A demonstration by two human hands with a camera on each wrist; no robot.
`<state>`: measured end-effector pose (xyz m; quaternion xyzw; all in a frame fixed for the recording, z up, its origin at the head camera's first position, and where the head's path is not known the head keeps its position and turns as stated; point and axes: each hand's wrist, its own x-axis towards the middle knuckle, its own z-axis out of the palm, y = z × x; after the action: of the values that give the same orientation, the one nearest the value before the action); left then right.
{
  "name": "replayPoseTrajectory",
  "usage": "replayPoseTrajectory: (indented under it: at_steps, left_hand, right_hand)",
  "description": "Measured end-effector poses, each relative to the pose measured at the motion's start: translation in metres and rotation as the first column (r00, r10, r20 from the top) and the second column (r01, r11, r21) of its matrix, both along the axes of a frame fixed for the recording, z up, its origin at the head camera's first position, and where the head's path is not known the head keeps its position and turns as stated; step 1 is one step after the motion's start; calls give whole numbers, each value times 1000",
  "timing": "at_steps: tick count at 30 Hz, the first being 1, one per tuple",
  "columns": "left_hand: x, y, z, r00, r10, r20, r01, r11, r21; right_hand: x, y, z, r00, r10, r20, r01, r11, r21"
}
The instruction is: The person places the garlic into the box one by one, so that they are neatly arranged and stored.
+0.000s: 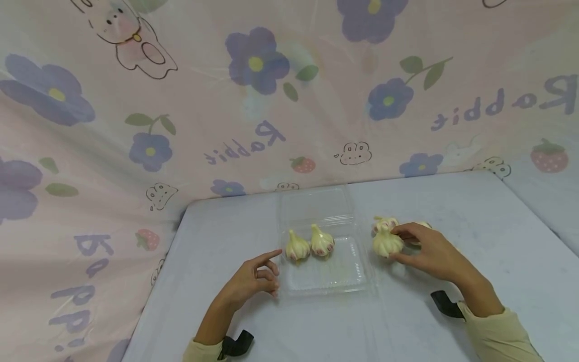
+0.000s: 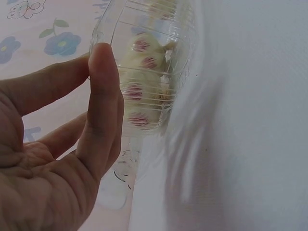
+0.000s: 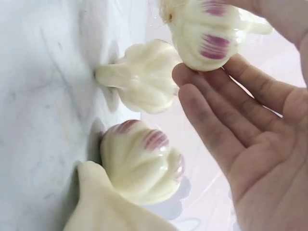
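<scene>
Right hand (image 1: 427,254) pinches a garlic bulb (image 1: 386,243) round its plump middle; light, firm, papery-skinned, probably slippery.

Left hand (image 1: 258,279), loosely curled, holds nothing beside the clear box (image 1: 359,281).

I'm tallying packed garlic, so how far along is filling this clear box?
Done: two garlic bulbs already sit in the clear box, whose lid is open. In hand: the right hand grips another bulb on the table; the left hand steadies the box's edge. Left: at least two more loose bulbs beside the right hand.
</scene>
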<state>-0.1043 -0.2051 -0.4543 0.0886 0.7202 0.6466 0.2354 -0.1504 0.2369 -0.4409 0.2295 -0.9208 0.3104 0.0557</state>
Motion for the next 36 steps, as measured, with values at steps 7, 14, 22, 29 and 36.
replayPoseTrajectory:
  at_steps: [7,14,22,29,36]
  left_hand:
    - [0,-1,-2,1000,6,7,-6,1000,-2]
    - [1,-1,0,1000,17,10,-16,1000,-4]
    - [2,1,2,999,33,3,-33,999,-18]
    - [1,0,3,999,40,-3,-40,999,-9]
    - [1,-1,3,999,51,15,-51,999,3]
  right_hand:
    - [4,0,6,1000,-17,21,17,1000,-7]
    - [6,-3,13,999,-10,31,11,1000,-11]
    - [12,-2,20,999,-18,-35,18,1000,-11]
    - [16,-2,27,994,-39,-101,36,999,-31]
    - [17,1,30,991,-59,-123,55,998,-33]
